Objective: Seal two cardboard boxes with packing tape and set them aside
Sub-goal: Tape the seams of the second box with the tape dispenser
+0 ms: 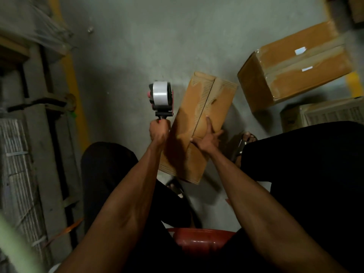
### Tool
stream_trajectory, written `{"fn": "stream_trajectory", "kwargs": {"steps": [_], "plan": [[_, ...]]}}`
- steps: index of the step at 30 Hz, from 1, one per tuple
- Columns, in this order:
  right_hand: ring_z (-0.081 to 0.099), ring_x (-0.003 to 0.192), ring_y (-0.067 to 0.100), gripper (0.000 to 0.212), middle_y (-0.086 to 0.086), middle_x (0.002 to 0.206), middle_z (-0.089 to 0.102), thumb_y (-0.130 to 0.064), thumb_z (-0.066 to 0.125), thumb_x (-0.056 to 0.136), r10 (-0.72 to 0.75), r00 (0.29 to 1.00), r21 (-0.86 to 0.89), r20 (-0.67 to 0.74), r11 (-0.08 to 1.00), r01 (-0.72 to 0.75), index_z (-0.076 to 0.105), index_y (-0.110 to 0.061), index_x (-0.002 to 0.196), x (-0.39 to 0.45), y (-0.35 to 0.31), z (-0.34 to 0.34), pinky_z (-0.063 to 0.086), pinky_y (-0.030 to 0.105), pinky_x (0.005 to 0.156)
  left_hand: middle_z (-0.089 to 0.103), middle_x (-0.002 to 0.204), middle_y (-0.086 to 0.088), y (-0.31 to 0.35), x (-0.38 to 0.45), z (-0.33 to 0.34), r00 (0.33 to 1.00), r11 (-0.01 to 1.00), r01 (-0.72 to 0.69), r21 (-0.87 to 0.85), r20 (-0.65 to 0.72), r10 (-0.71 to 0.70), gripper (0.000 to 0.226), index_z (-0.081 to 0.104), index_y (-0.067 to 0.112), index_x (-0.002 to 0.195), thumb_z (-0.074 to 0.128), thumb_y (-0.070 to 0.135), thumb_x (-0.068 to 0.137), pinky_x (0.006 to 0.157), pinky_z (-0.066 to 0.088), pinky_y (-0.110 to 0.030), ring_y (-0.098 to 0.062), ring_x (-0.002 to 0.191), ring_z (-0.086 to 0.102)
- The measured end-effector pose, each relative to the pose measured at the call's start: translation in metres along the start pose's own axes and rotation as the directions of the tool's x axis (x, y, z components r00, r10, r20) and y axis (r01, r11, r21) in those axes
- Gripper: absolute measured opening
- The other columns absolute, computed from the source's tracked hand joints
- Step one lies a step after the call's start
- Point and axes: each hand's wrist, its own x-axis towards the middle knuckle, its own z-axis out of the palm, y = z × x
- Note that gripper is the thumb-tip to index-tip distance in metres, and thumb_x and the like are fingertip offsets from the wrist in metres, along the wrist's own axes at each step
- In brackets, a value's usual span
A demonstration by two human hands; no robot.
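Observation:
A long brown cardboard box (pixel 204 107) lies on the concrete floor in front of me, its two top flaps meeting along a centre seam. My right hand (pixel 207 137) presses flat on the flaps near the seam, fingers spread. My left hand (pixel 158 130) is closed around the handle of a red-and-black tape dispenser (pixel 161 98) with a clear roll, held upright to the left of the box and not touching it. A second cardboard box (pixel 291 66), shiny tape along its seam, rests to the upper right.
Grey pallets and strapped stacks (pixel 19 164) fill the left side beside a yellow floor line (pixel 73 75). A pale printed carton (pixel 323 114) stands at the right. A red plastic stool (pixel 201 240) is under me, and my sandalled foot (pixel 245 140) is beside the box.

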Motion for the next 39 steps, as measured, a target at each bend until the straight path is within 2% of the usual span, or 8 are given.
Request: {"fn": "stream_trajectory", "kwargs": {"steps": [7,10,14,18,23,27,33,39], "plan": [[0.072,0.087,0.043,0.099,0.017,0.122,0.054,-0.03,0.074,0.087,-0.049,0.97,0.137,0.236,0.99,0.017,0.005,-0.049,0.155,-0.009,0.006,0.023,0.064,0.048,0.064,0.051,0.045,0.0,-0.015,-0.033,0.007,0.995,0.995,-0.005,-0.096,0.099,0.015,0.024,0.053,0.017,0.037,0.051,0.0,0.054,0.053,0.037,-0.031,-0.023,0.052,0.049],[0.07,0.096,0.039,0.066,0.015,0.122,0.062,-0.027,0.07,0.088,-0.136,0.989,0.057,0.054,0.989,0.133,0.037,-0.036,0.145,-0.003,-0.001,0.016,0.061,0.044,0.077,0.052,0.048,-0.004,-0.03,-0.042,-0.003,0.988,0.996,-0.073,-0.042,0.132,0.078,0.014,0.054,0.014,0.047,0.045,0.011,0.057,0.05,0.035,-0.029,-0.023,0.051,0.049],[0.051,0.127,0.038,0.053,0.009,0.149,0.043,-0.028,0.071,0.086,-0.238,0.95,-0.11,-0.2,0.969,0.22,0.05,-0.031,0.134,0.024,-0.009,-0.011,0.047,0.047,0.103,0.047,0.053,-0.014,-0.042,-0.045,-0.013,0.957,0.989,-0.128,-0.076,0.251,0.143,0.021,0.053,0.01,0.055,0.044,0.013,0.074,0.048,0.031,-0.031,-0.022,0.047,0.042],[0.028,0.137,0.052,0.085,0.016,0.163,-0.006,-0.037,0.072,0.09,-0.145,0.98,-0.397,-0.136,0.914,0.08,0.018,-0.05,0.154,0.048,-0.015,-0.046,0.034,0.063,0.109,0.048,0.056,-0.014,-0.045,-0.049,-0.012,0.932,0.989,-0.141,-0.042,0.332,0.147,0.02,0.054,0.013,0.058,0.049,0.012,0.078,0.048,0.031,-0.032,-0.022,0.045,0.039],[0.006,0.146,0.061,0.092,0.012,0.166,-0.022,-0.05,0.073,0.087,-0.198,0.978,-0.478,-0.066,0.867,0.143,0.01,-0.058,0.153,0.064,0.0,-0.054,0.009,0.076,0.113,0.049,0.06,-0.007,-0.037,-0.053,-0.005,0.928,0.99,-0.11,-0.086,0.348,0.133,0.003,0.063,0.004,0.08,0.063,0.008,0.08,0.04,0.029,-0.023,-0.017,0.039,0.037],[0.035,0.136,0.056,0.094,0.015,0.166,-0.012,-0.049,0.077,0.083,-0.154,0.985,-0.443,-0.08,0.891,0.103,0.013,-0.057,0.152,0.055,0.01,-0.05,0.019,0.074,0.112,0.049,0.057,-0.01,-0.028,-0.062,0.005,0.936,0.987,-0.096,-0.133,0.327,0.135,0.008,0.062,0.003,0.077,0.056,0.006,0.082,0.039,0.028,-0.024,-0.019,0.037,0.036],[0.043,0.127,0.055,0.079,0.015,0.15,0.021,-0.055,0.072,0.078,-0.059,0.998,-0.336,-0.025,0.941,0.047,0.035,-0.044,0.146,0.021,0.021,-0.045,0.035,0.063,0.111,0.034,0.054,-0.003,-0.01,-0.078,0.006,0.859,0.963,0.065,-0.26,0.505,0.078,0.021,0.046,0.014,0.066,0.054,0.008,0.084,0.046,0.02,-0.029,-0.016,0.044,0.028],[0.06,0.11,0.018,0.076,0.007,0.131,0.06,0.012,0.057,0.082,-0.364,0.93,0.236,-0.06,0.9,0.367,0.049,-0.022,0.149,-0.047,-0.014,-0.064,0.051,0.016,0.08,0.029,0.046,0.007,0.028,-0.104,-0.022,0.683,0.905,0.3,-0.302,0.73,0.017,0.033,0.04,0.018,0.066,0.049,0.019,0.098,0.037,0.025,-0.017,-0.008,0.032,0.025]]}}
